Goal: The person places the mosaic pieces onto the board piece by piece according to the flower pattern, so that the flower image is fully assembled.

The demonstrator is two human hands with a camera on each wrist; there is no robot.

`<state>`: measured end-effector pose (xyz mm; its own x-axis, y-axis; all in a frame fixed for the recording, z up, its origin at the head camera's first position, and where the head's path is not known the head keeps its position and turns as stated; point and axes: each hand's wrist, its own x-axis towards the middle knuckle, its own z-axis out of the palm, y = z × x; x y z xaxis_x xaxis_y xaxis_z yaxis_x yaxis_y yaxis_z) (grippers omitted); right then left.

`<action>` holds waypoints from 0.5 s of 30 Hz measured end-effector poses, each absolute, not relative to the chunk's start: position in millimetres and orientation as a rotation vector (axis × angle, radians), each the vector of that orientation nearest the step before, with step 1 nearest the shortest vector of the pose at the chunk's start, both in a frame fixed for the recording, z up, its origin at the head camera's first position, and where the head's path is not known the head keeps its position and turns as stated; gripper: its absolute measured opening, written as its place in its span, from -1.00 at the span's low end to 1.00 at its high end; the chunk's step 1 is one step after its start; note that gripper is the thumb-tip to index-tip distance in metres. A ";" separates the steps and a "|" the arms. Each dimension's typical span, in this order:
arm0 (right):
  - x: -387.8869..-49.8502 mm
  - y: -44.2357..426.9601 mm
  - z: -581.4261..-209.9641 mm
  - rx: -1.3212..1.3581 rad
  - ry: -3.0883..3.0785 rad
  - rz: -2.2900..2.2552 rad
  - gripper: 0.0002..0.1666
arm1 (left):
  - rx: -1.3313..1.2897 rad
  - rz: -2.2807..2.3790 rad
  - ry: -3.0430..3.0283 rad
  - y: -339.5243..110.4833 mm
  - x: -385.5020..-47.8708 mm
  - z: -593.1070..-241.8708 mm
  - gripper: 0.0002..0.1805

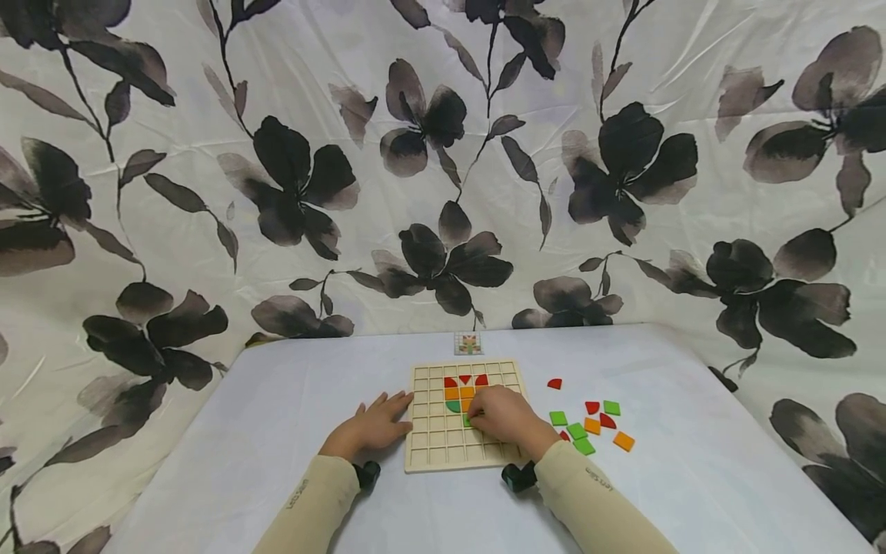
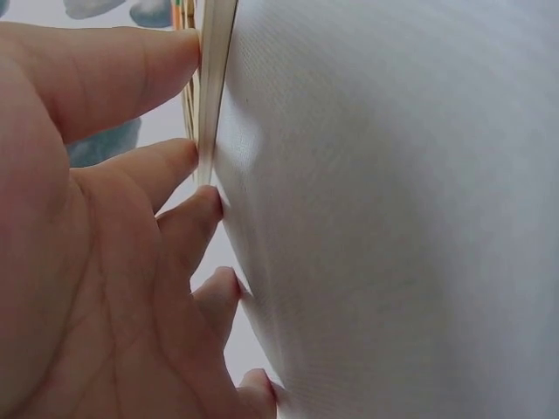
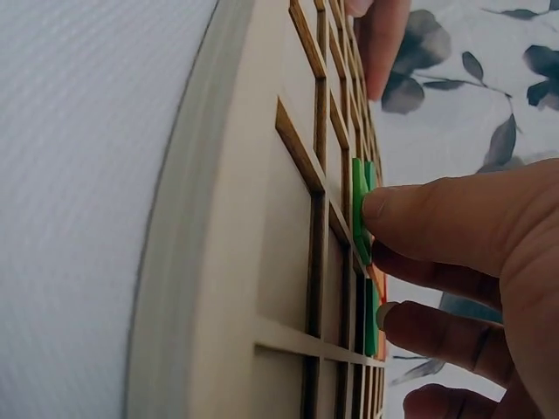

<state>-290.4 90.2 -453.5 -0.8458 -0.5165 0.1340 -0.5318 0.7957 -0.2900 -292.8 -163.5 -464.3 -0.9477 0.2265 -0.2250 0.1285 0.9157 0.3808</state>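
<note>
A wooden grid board (image 1: 429, 454) lies on the table with red, orange and green pieces in its upper middle cells. My left hand (image 1: 374, 425) rests at the board's left edge; in the left wrist view the spread fingers of this hand (image 2: 113, 227) touch the board's side (image 2: 212, 78). Over the board, the thumb and a finger of my right hand (image 1: 508, 415) hold a green piece (image 1: 467, 421) below the orange ones. The right wrist view shows the thumb of that hand (image 3: 472, 253) on the green piece (image 3: 359, 196), which stands slightly above the grid; another green piece (image 3: 371, 319) sits beside it.
Loose green squares (image 1: 577, 431), orange squares (image 1: 624, 441) and red pieces (image 1: 554, 383) lie right of the board, some near my right wrist. A small patterned card (image 1: 468, 344) lies behind the board. Floral cloth (image 1: 429, 192) hangs behind the table.
</note>
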 end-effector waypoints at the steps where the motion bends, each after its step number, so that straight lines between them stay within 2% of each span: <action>1: -290.0 90.7 -453.4 0.862 -2.933 0.497 -0.91 | 0.264 0.537 2.807 -163.8 -292.7 -464.7 -0.34; 7: -287.9 100.8 -453.5 0.836 -2.963 0.512 -0.87 | 0.269 0.559 2.796 -164.5 -291.7 -465.4 -0.32; 15: -291.5 135.2 -444.7 0.648 -3.029 0.629 -0.84 | 0.281 0.542 2.809 -165.8 -293.4 -464.9 -0.33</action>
